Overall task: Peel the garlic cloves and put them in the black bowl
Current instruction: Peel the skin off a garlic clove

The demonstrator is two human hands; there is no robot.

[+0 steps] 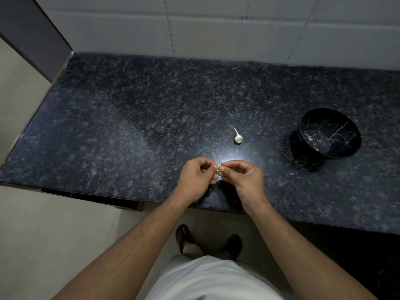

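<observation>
A small pale garlic clove (219, 167) is pinched between the fingertips of my left hand (197, 180) and my right hand (244, 180), just above the near part of the dark granite counter (129, 126). Most of the clove is hidden by my fingers. A white garlic bulb (237, 137) with its stem pointing away lies on the counter a little beyond my hands. The black bowl (329, 133) with pale marble veins stands tilted at the right, and two small pale pieces lie inside it.
A white tiled wall (216, 29) runs along the back of the counter. A dark panel (32, 29) closes the left end. The counter's front edge runs just under my wrists, with the floor and my sandalled feet (207, 241) below.
</observation>
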